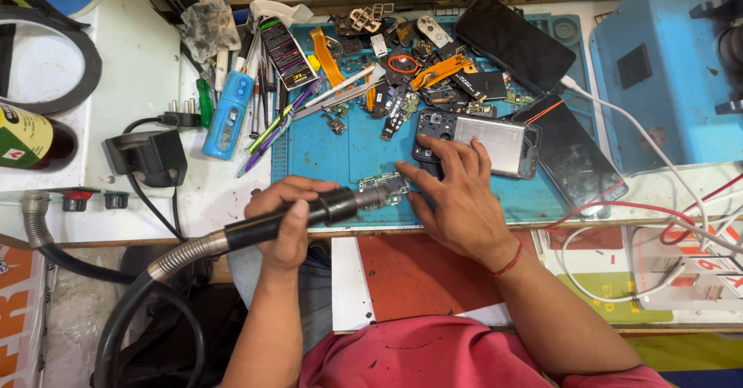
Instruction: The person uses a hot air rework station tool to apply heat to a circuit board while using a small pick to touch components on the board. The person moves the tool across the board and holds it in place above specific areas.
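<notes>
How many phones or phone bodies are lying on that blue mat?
3: an opened phone body by the right hand, a dark phone at top, another at the right edge. Clutter may hide more.

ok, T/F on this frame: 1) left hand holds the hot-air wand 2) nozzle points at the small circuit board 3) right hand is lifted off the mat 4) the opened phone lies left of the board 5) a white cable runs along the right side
1) Left hand holds the hot-air wand: true.
2) Nozzle points at the circuit board: true.
3) False: the right hand rests on the blue mat, fingers by the board.
4) False: the opened phone lies up and right of the board.
5) White cable runs along the right: true.
</notes>
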